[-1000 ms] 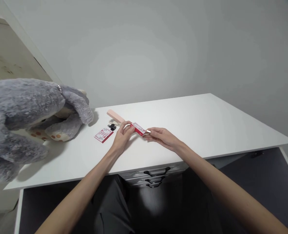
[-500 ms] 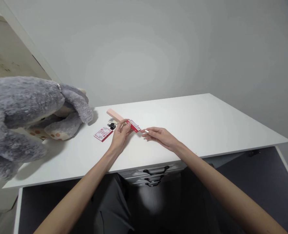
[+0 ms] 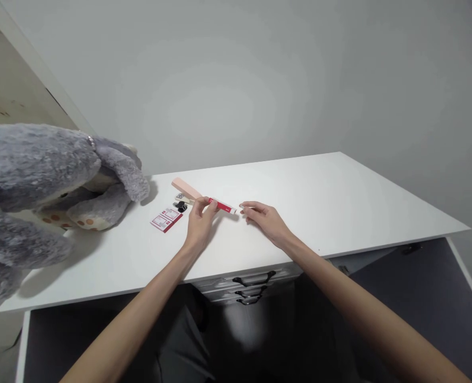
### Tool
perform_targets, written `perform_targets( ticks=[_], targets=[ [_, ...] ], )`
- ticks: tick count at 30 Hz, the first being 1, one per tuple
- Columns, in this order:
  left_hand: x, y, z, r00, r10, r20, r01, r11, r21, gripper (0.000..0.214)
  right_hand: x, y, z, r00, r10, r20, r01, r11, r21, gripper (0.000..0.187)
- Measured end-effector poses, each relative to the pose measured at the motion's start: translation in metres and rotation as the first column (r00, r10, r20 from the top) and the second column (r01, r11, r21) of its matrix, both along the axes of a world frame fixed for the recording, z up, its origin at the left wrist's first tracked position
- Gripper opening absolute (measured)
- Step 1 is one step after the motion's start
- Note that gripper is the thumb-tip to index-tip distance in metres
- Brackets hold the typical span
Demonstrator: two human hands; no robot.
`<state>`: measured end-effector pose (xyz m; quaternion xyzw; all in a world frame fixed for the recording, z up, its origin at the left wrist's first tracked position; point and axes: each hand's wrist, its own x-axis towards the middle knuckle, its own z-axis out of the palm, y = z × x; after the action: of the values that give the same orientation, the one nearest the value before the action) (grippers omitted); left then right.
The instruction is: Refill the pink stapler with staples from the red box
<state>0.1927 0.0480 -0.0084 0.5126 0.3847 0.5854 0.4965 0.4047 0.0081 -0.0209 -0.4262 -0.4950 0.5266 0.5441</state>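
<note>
My left hand (image 3: 201, 221) is closed around a slim red and white box (image 3: 225, 207), held just above the white table with one end toward the right. Close to that end, my right hand (image 3: 265, 219) pinches a small white piece (image 3: 241, 206), too small to name; a narrow gap lies between it and the box. Left of my left hand, a similar red and white box (image 3: 166, 219) lies flat. Beside it are a black item (image 3: 181, 206) and a pale pink long case (image 3: 185, 188), partly hidden behind my left hand. A pale strip-like object lies among them.
A big grey plush toy (image 3: 48, 170) sits on the left end of the white table (image 3: 319, 202). The wall rises behind the table. Drawers with black handles (image 3: 254, 278) are below its front edge.
The box in my left hand has turned so its narrow red side shows. My right hand has raised and tilted the small white piece. The view has shifted slightly.
</note>
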Motion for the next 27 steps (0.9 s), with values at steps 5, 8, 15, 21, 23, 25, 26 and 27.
perform_targets(
  ticks=[5,8,15,21,23,25,26,27],
  targets=[
    [0.001,-0.007,-0.001,0.992,-0.069,-0.103,0.074,0.996,0.045,0.036,0.001,0.0,-0.002,0.99,-0.108,0.091,0.095,0.986,0.135,0.034],
    [0.002,-0.01,0.002,0.983,-0.099,-0.156,0.107,0.993,0.043,0.04,0.0,-0.001,-0.002,0.988,-0.112,0.109,0.091,0.979,0.18,0.031],
    [0.004,-0.016,0.011,0.962,-0.089,-0.256,0.117,0.988,0.097,0.039,-0.001,0.0,-0.002,0.985,-0.13,0.113,0.11,0.98,0.165,0.033],
    [0.005,-0.016,0.007,0.98,-0.135,-0.145,0.152,0.983,0.108,0.038,-0.002,0.001,-0.007,0.975,-0.146,0.168,0.107,0.97,0.218,0.033],
    [0.005,-0.016,0.005,0.984,-0.154,-0.088,0.162,0.982,0.099,0.038,-0.002,0.0,-0.008,0.968,-0.168,0.188,0.123,0.966,0.228,0.033],
    [0.005,-0.016,0.005,0.985,-0.164,-0.048,0.167,0.983,0.08,0.039,-0.002,0.0,-0.008,0.965,-0.174,0.196,0.127,0.965,0.23,0.034],
    [0.005,-0.016,0.005,0.986,-0.162,-0.037,0.164,0.984,0.071,0.041,-0.002,0.0,-0.007,0.966,-0.173,0.193,0.128,0.966,0.225,0.035],
    [0.005,-0.016,0.005,0.987,-0.157,-0.029,0.159,0.985,0.063,0.042,-0.002,0.0,-0.007,0.968,-0.173,0.183,0.133,0.968,0.214,0.037]
  ],
)
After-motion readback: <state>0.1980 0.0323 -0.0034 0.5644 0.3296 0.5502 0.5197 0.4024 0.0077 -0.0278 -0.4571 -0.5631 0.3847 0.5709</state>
